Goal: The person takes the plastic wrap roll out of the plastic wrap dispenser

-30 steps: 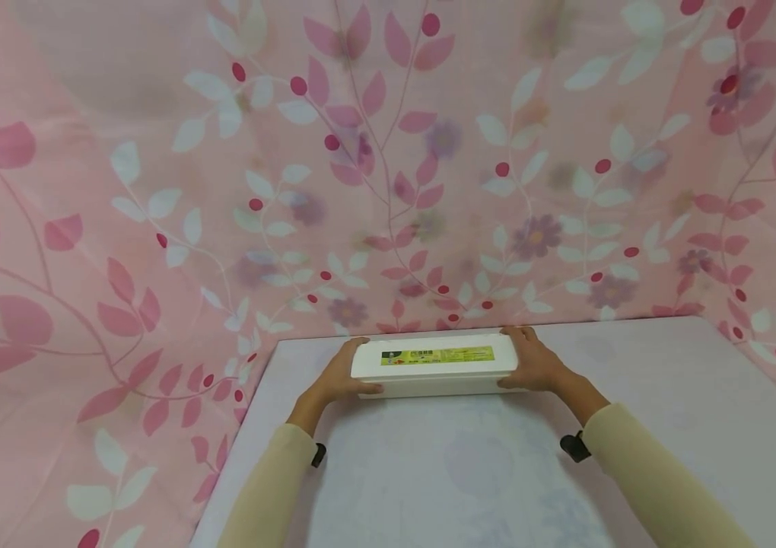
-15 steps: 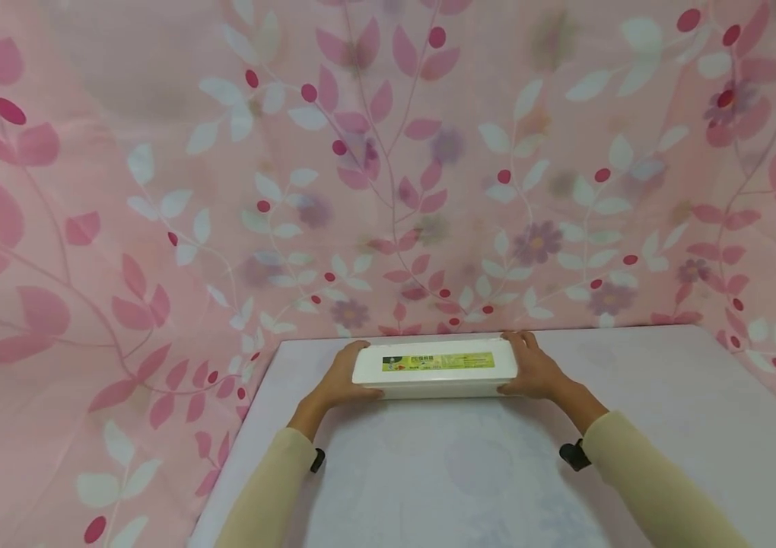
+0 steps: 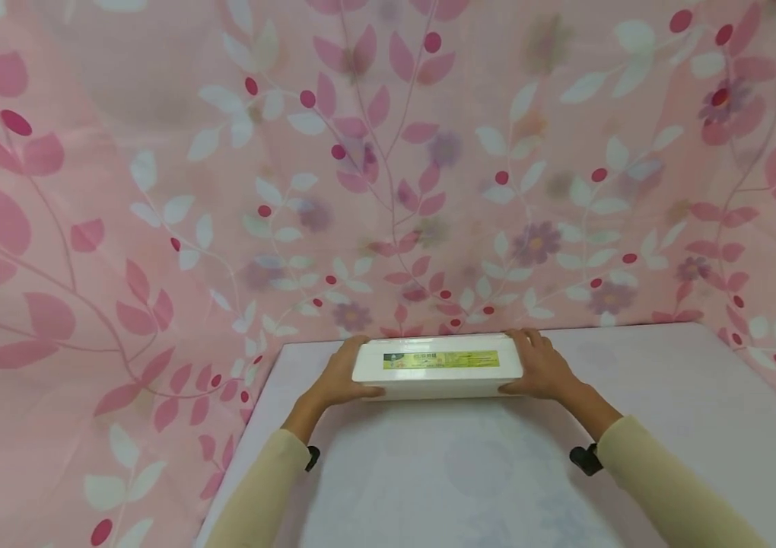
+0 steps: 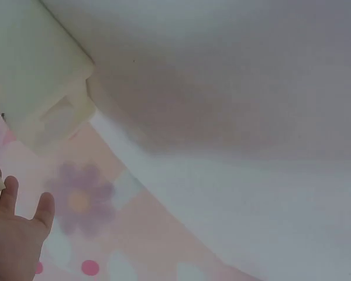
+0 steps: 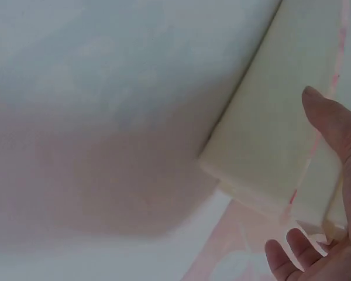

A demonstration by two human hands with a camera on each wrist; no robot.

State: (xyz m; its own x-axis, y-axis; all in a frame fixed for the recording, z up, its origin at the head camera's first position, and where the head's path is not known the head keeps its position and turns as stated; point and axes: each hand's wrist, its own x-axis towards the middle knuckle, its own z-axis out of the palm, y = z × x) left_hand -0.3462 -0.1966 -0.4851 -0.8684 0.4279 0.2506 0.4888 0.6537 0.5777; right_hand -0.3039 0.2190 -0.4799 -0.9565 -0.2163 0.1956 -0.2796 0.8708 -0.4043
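Note:
A long white cling film box [image 3: 439,387] with a yellow-green label lies crosswise near the back of the table. My left hand [image 3: 341,377] holds its left end, thumb along the front and fingers at the back edge. At the right end, my right hand [image 3: 540,367] grips it the same way. The left wrist view shows the box's recessed end [image 4: 58,117] at upper left, with part of the left hand [image 4: 17,234] below. In the right wrist view, a thumb [image 5: 327,114] reaches over the box's side, which has a thin pinkish line along it.
The table [image 3: 456,472] has a pale cloth with faint patterns. A pink floral curtain [image 3: 415,190] hangs behind the table's back edge and along both sides. Dark wrist devices [image 3: 586,460] sit below the cream sleeves [image 3: 669,479].
The head view tips slightly between frames. The box and right hand shift a little to the right in the view; both hands keep hold of its ends.

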